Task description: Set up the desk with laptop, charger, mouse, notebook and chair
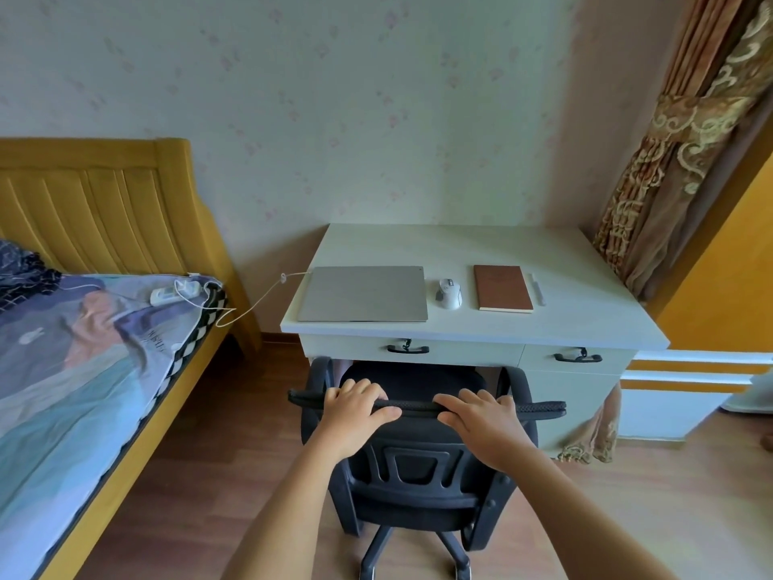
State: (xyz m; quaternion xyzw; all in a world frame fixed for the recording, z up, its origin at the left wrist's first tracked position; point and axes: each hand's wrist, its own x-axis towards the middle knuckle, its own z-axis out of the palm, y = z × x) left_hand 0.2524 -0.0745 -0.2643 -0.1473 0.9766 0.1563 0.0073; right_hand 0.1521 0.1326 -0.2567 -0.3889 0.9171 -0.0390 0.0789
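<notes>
Head view: your left hand [355, 408] and right hand [481, 416] gripped the chair [418, 462] backrest, near the table [543, 328].

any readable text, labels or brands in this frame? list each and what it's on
None legible.
Bedsheet: dark lettering near the checkered edge, sideways and too blurred to read.
Notebook: faint cover imprint, unreadable.
Laptop, mouse, power strip: no visible marking.
</notes>
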